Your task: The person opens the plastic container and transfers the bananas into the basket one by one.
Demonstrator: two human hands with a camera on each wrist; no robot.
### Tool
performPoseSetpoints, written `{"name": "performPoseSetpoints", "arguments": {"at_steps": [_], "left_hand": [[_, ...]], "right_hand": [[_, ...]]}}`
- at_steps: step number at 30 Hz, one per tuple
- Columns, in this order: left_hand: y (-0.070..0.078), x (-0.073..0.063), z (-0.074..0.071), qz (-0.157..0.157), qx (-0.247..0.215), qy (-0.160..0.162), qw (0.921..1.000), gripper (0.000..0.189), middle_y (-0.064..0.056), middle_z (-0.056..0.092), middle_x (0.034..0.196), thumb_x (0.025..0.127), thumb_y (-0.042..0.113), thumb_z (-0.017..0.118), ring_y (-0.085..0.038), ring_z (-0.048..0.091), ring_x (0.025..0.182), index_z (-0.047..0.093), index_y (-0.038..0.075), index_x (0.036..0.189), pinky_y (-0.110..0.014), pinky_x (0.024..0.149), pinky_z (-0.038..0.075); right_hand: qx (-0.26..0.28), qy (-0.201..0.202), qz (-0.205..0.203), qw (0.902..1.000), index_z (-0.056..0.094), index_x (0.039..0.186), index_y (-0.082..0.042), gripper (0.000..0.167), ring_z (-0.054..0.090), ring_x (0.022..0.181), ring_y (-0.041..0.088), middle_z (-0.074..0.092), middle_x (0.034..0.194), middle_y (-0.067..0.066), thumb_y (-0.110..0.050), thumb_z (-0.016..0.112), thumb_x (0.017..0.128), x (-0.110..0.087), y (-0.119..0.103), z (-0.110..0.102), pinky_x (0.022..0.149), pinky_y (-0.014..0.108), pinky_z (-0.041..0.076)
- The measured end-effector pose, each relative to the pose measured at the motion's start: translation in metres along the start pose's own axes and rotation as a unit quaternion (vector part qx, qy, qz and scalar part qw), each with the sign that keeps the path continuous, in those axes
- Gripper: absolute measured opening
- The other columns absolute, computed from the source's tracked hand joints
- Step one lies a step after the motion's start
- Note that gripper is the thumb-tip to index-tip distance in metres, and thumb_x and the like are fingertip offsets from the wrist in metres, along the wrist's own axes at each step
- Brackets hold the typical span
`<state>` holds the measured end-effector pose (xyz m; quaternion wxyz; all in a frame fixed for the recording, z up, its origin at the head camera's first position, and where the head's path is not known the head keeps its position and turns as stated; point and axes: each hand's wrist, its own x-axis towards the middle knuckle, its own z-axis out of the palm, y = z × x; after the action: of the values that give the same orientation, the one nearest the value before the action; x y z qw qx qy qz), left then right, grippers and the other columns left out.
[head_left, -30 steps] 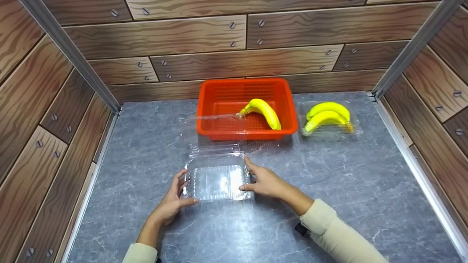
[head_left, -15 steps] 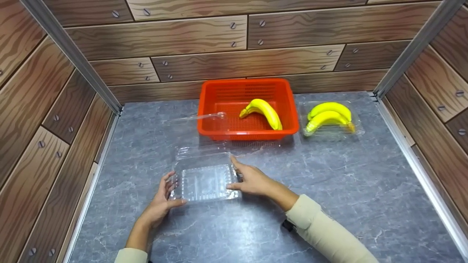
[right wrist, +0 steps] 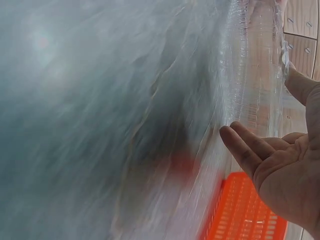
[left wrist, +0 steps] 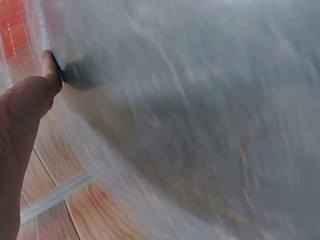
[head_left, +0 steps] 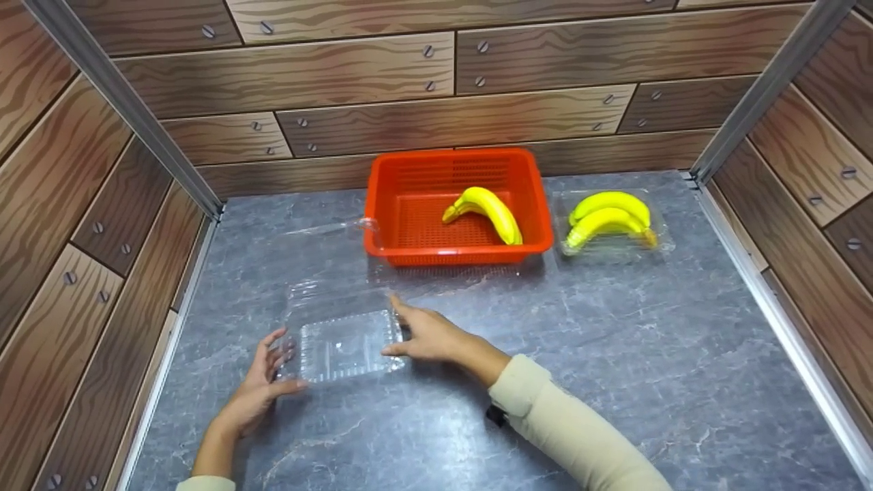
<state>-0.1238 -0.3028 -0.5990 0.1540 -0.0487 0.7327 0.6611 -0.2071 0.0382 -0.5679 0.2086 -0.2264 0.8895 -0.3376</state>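
A clear plastic clamshell container (head_left: 346,346) is held between my two hands, its lid (head_left: 320,256) folded back away from me. My left hand (head_left: 254,390) grips the left side, thumb at the near corner. On the opposite side my right hand (head_left: 436,335) holds the edge, thumb on the rim. The right wrist view shows that thumb on the container's edge (right wrist: 284,60), with the fingers stretched along its side. Only part of the left hand (left wrist: 25,110) shows in the left wrist view. No fruit lies in this container.
A red basket (head_left: 457,252) stands at the back with a bunch of bananas (head_left: 487,210) inside. To its right, another clear container (head_left: 665,239) holds two yellow bananas (head_left: 610,221). Wood-patterned walls (head_left: 368,123) enclose the grey marbled table (head_left: 614,354).
Both hands have carried the open container leftward across the table, turning it slightly. Its lid has moved from in front of the basket to mostly left of it.
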Motion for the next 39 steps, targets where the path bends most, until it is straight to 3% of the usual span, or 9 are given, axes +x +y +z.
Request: {"name": "performPoseSetpoints", "arguments": {"at_steps": [6,12,17,21,26,31,39], "left_hand": [[-0.006,-0.005,-0.017,-0.003,-0.028,0.013,0.9995,0.106,-0.022,0.025,0.175,0.089,-0.011,0.072,-0.022,0.035,0.155,0.009,0.019,0.169,-0.026,0.113,0.047],[-0.01,-0.004,-0.029,0.004,-0.045,0.028,0.9986,0.107,-0.021,0.027,0.172,0.088,-0.014,0.07,0.0,0.048,0.138,0.01,0.019,0.17,-0.019,0.107,0.051],[-0.008,0.0,-0.036,-0.004,-0.036,0.029,0.9989,0.106,-0.019,0.026,0.173,0.092,-0.01,0.07,-0.001,0.045,0.14,0.008,0.023,0.173,-0.016,0.107,0.049],[-0.007,0.005,-0.035,-0.005,-0.036,0.047,0.9982,0.104,-0.021,0.029,0.172,0.096,-0.006,0.069,0.0,0.049,0.138,0.008,0.024,0.174,-0.015,0.104,0.05],[-0.005,0.015,-0.032,0.007,-0.045,0.075,0.9961,0.1,-0.028,0.032,0.171,0.098,-0.006,0.068,0.002,0.058,0.131,0.008,0.019,0.174,-0.015,0.102,0.054],[0.001,0.024,-0.031,-0.002,-0.04,0.087,0.9954,0.094,-0.025,0.037,0.169,0.1,-0.003,0.067,0.003,0.059,0.128,0.011,0.016,0.173,-0.014,0.101,0.054],[0.001,0.044,-0.024,0.005,-0.092,0.118,0.9887,0.077,-0.025,0.038,0.168,0.104,0.002,0.065,-0.001,0.059,0.13,0.021,0.003,0.167,-0.012,0.104,0.053]], "right_hand": [[-0.009,-0.006,-0.011,0.9999,0.013,0.172,-0.012,0.114,0.041,0.159,0.033,0.03,0.175,0.013,-0.051,0.082,0.09,0.017,-0.015,0.01,0.132,0.045,0.034],[-0.013,-0.005,-0.008,0.9999,0.012,0.172,-0.01,0.114,0.044,0.157,0.033,0.029,0.176,0.012,-0.051,0.081,0.092,0.03,-0.025,0.015,0.131,0.044,0.035],[-0.009,-0.004,0.002,1.0,0.011,0.172,-0.011,0.112,0.047,0.155,0.036,0.029,0.176,0.013,-0.049,0.08,0.093,0.036,-0.029,0.015,0.13,0.045,0.037],[-0.001,0.001,0.001,1.0,0.011,0.172,-0.011,0.112,0.044,0.157,0.036,0.03,0.175,0.014,-0.05,0.08,0.093,0.04,-0.027,0.016,0.131,0.046,0.035],[0.026,0.003,-0.011,0.9996,0.007,0.173,-0.014,0.117,0.039,0.16,0.035,0.028,0.176,0.015,-0.051,0.082,0.091,0.04,-0.018,0.015,0.133,0.048,0.031],[0.059,-0.018,-0.023,0.9978,-0.006,0.173,-0.019,0.135,0.033,0.163,0.035,0.019,0.179,0.015,-0.053,0.089,0.083,0.04,-0.009,0.013,0.135,0.048,0.027],[0.109,-0.023,-0.033,0.9932,-0.016,0.171,-0.014,0.146,0.019,0.167,0.032,0.004,0.181,0.014,-0.043,0.094,0.08,0.05,0.002,0.008,0.138,0.044,0.016]]}}
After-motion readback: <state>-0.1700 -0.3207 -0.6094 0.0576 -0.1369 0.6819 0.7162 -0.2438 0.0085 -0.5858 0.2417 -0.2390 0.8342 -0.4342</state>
